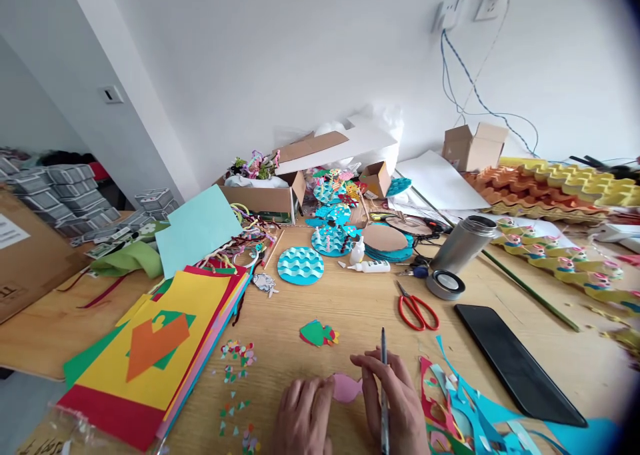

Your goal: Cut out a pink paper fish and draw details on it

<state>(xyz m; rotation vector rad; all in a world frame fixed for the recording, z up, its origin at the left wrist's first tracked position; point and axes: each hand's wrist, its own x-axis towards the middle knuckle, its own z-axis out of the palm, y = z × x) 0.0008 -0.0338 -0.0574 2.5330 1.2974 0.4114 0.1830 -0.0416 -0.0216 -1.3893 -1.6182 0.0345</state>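
A small pink paper piece (347, 388), shaped like a fish, lies on the table between my hands. My left hand (304, 416) has its fingers curled together, with the fingertips on the piece's left end. My right hand (395, 402) grips a dark pen (384, 368) that stands nearly upright between the fingers. The right fingertips are beside the pink piece's right end; whether they touch it I cannot tell. Just beyond lies a green paper fish (318, 334) with red and yellow parts. Farther off are red-handled scissors (418, 311) and a white glue bottle (373, 266).
Coloured paper sheets (200, 295) are stacked at left, near tiny paper bits (239, 354). A black phone-like slab (520, 362), paper scraps (455, 402) and a metal flask (464, 243) lie or stand at right. A blue wavy disc (301, 266) and cardboard boxes (265, 198) are farther back.
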